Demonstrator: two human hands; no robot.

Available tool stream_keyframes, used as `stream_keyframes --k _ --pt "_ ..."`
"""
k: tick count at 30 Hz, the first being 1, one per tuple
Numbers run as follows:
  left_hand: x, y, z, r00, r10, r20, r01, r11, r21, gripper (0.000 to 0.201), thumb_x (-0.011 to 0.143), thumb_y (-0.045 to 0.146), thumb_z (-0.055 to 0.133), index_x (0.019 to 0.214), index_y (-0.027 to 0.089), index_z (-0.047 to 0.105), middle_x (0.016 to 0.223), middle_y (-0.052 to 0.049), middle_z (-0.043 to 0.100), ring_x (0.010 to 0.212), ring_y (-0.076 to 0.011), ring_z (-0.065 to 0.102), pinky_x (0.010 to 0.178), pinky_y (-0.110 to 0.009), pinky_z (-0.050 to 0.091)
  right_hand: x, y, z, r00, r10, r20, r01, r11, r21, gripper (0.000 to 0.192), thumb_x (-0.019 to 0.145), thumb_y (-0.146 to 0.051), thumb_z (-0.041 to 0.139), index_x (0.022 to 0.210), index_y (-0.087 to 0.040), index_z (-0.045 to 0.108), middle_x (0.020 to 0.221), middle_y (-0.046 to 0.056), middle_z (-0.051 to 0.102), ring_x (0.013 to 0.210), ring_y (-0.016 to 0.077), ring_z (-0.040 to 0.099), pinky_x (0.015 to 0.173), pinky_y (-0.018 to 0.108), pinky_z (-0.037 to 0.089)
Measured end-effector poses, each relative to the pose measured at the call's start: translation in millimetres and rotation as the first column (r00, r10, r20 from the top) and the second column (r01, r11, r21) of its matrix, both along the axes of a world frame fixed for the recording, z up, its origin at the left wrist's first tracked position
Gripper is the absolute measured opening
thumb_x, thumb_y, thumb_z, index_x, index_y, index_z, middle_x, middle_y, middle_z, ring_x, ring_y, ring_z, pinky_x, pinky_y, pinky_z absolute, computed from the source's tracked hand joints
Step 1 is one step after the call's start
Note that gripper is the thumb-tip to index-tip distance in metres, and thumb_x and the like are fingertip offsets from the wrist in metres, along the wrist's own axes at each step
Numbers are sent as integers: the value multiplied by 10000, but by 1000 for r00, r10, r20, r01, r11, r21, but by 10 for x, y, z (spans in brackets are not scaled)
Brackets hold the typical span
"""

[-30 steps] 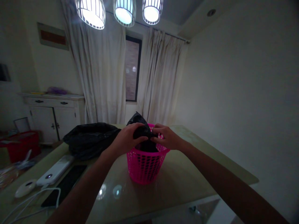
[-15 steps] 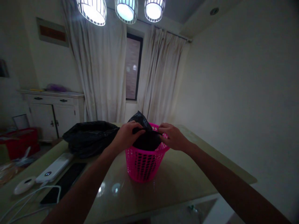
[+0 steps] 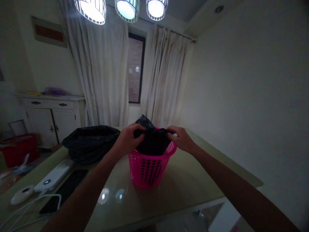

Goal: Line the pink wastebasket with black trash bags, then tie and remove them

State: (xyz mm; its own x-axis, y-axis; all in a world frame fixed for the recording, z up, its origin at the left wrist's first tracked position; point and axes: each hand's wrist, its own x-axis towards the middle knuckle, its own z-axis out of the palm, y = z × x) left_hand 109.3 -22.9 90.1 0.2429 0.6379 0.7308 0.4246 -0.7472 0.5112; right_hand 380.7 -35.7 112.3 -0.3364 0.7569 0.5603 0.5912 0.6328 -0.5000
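A pink plastic basket with slotted sides stands upright on the table. Inside it sits a black plastic bag, whose top edge rises above the rim and has a peak at the back. My left hand pinches that edge on the left, thumb against fingers. On the right, my right hand grips the same edge over the basket's rim. Between both hands the edge is stretched. The basket's inside is hidden by the bag.
Left of the basket lies another black plastic bag, bunched up. Nearer on the left are a white power bank, a dark phone, a round white object and a white cable. A white cabinet stands behind.
My hands have moved slightly apart, pulling the bag's edge wider and a little higher. The basket stays in place on the table, while the whole view has shifted slightly.
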Motion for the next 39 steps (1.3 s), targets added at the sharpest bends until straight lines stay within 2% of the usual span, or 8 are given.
stream_keyframes --k 8,15,19,23,28,31,34,39 --pt "118 -131 97 976 -195 100 216 935 -281 449 892 584 731 1133 206 755 1007 -66 788 900 -256 736 727 -344 571 -169 -75 73 881 187 -435 -262 957 -120 287 689 -224 673 959 -223 577 916 -6 663 873 169 639 813 309 521" --pt "-34 -20 57 961 142 237 -141 990 -22 171 810 332 629 907 217 710 939 -48 755 939 -256 708 876 -398 556 -51 -46 53 844 76 -532 -227 947 -226 368 713 -293 763 1067 -198 731 898 10 719 866 184 660 816 325 520" --pt "-104 -38 -23 871 289 397 -274 957 -95 156 791 342 568 855 227 650 848 -24 681 820 -226 632 784 -369 519 13 -56 29 872 56 -487 -197 949 -244 324 694 -372 903 920 -181 769 861 7 742 818 177 664 810 326 539" --pt "-252 -103 -65 743 151 652 93 941 -324 142 725 304 582 817 221 652 728 1 636 701 -194 590 615 -302 472 129 -116 43 887 32 -461 -164 954 -250 366 671 -416 975 880 -188 779 797 -2 725 745 172 649 714 306 530" --pt "-544 -365 -161 482 94 871 478 805 -351 226 647 202 719 869 233 699 991 -43 794 893 -251 740 734 -368 643 394 -317 27 814 155 -560 -304 935 -182 428 634 -398 1012 942 -255 753 875 7 749 753 191 674 706 332 568" --pt "-716 -586 -359 428 185 885 458 799 -389 167 797 351 715 924 253 763 1179 -83 812 1141 -354 752 828 -470 688 554 -561 -3 892 218 -397 -283 952 -115 392 694 -424 996 913 -273 708 830 13 709 718 195 650 645 324 533" --pt "-840 -709 -665 448 303 841 313 828 -465 277 783 495 826 946 273 798 1211 -85 809 1234 -371 731 857 -424 691 690 -796 -64 979 174 102 -186 976 112 440 764 -527 954 1043 -256 748 892 60 722 825 237 667 761 384 540" --pt "-751 -564 -1009 527 377 762 276 772 -573 534 539 445 1044 942 226 771 900 -50 791 820 -264 784 575 -253 608 894 -845 -314 850 -98 517 -162 887 433 523 1002 -682 648 1106 -184 771 896 92 741 883 257 672 871 427 501"
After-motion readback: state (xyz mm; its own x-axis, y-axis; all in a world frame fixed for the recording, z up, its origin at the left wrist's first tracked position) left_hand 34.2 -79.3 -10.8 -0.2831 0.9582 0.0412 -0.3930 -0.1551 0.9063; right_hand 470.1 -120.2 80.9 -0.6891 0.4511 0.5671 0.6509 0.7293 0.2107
